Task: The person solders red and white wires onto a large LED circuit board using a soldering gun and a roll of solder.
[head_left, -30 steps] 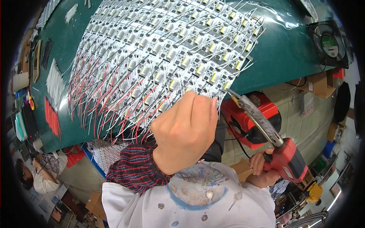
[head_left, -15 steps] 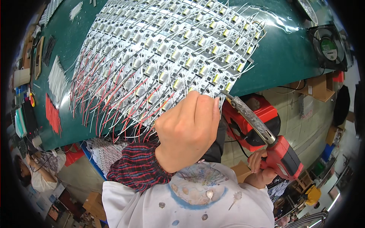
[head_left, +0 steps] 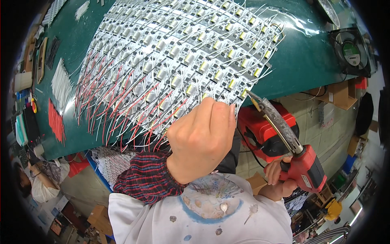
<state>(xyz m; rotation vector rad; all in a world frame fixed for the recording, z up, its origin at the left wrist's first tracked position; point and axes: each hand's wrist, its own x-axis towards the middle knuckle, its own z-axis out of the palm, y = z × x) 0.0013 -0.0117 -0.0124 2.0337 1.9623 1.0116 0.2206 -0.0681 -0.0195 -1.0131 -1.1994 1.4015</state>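
The green worktable (head_left: 302,79) is largely covered by a panel of white circuit boards (head_left: 174,51), its near corner set at the table's edge, presumably for easy reach. A red-and-black soldering gun (head_left: 295,147) is held by its handle (head_left: 309,168), apparently so that fingers are kept off the metal barrel (head_left: 277,120). The left hand (head_left: 203,136) is curled nearly closed over the panel's near edge, perhaps for steadying; whether anything is pinched cannot be told, the fingertips being hidden. The handle is gripped by the right hand (head_left: 280,181). White wires (head_left: 61,87) and red wires (head_left: 56,122) are laid apart, likely sorted by colour. The tip (head_left: 251,94) is angled toward the panel's near-right corner; contact cannot be confirmed.
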